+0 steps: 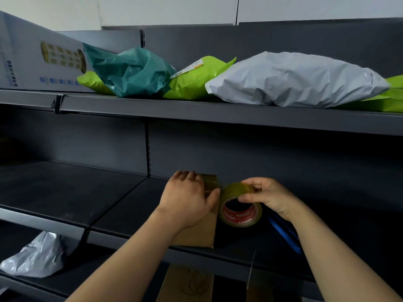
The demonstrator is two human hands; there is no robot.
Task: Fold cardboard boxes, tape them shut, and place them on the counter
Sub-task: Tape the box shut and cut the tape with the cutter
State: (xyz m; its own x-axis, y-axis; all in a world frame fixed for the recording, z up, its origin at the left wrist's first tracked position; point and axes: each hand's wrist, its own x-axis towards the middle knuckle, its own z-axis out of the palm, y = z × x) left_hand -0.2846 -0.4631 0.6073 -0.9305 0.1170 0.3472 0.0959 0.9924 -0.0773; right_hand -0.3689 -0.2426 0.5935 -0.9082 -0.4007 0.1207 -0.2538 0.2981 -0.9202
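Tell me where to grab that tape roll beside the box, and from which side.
Pinch the tape roll at its upper rim, between outer winding and open core, coming from the right, as the right hand does. The roll stands on edge with its core facing you, and the cardboard box, with the left hand on it, blocks the left side.

A parcel storeroom: dark metal shelving [196,118] holds sealed poly mailer bags [294,79] and a printed carton [32,59].
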